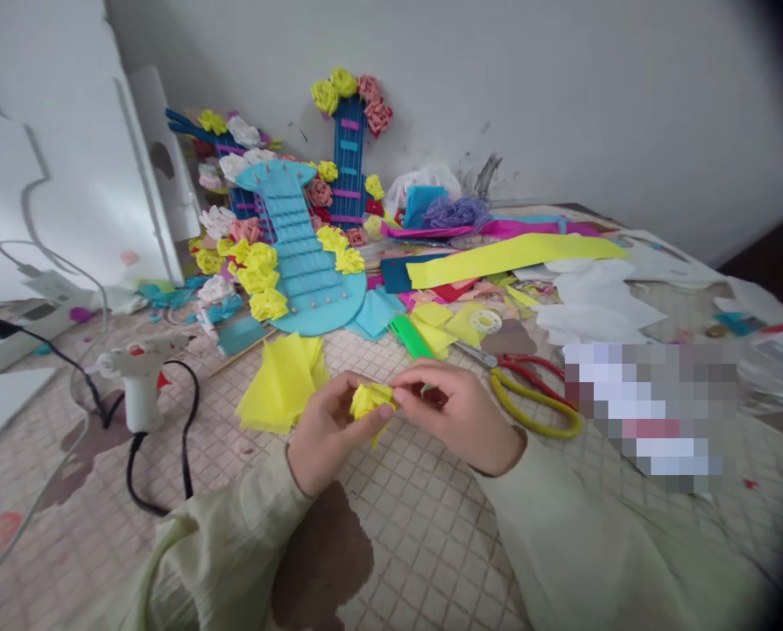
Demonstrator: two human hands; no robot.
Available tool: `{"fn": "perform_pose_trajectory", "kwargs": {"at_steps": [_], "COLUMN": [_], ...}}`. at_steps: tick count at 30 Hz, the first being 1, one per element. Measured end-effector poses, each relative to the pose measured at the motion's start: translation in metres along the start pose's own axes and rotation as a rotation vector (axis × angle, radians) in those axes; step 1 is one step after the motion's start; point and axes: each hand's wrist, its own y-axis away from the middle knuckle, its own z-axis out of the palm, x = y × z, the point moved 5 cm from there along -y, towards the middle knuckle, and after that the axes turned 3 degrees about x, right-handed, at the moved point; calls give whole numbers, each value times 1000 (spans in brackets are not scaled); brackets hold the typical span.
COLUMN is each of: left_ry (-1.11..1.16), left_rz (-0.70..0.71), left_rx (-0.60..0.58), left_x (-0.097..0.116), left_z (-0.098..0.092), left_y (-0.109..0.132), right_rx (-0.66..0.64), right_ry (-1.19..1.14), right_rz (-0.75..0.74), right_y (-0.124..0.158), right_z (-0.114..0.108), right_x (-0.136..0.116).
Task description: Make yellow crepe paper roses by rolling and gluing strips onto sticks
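We see a yellow paper flower of crinkled, tightly gathered folds, a narrow tip of the same paper poking out below it. Smooth, thin yellow sheets lie fanned in a stack on the tile-patterned tabletop, whose covering shows irregular brown blotches. Behind stands a flat, light-blue guitar-shaped piece, strung along its neck and edged with ruffled yellow roses. To our left a white glue gun trails a looped black cord; to our right lie scissors with red and yellow handles, a long yellow strip and torn-looking white paper. A green object sits just beyond our right hand. Our left hand grips the flower between thumb and fingers, hiding part of it, while our right fingertips pinch its right edge, so it lies between both hands, touching each.
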Motion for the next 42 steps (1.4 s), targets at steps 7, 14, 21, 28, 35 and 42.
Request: {"fn": "perform_pose_trajectory", "kwargs": {"at_steps": [7, 14, 21, 28, 35, 42], "left_ry": [97, 125, 65, -32, -62, -55], "left_rz": [-47, -48, 7, 119, 145, 207], "left_rx": [42, 67, 101, 128, 136, 126], "left_x": [-4, -9, -4, 0, -1, 3], "left_z": [0, -2, -4, -4, -2, -4], "left_y": [9, 12, 12, 15, 13, 14], "right_rx": [17, 73, 91, 76, 99, 60], "right_ry": [15, 43, 59, 39, 30, -6], "right_rz": [-29, -54, -63, -38, -29, 26], "right_y": [4, 6, 7, 7, 8, 8], "right_z": [6, 8, 6, 6, 6, 6], "right_x": [-4, -8, -12, -13, -12, -10]}}
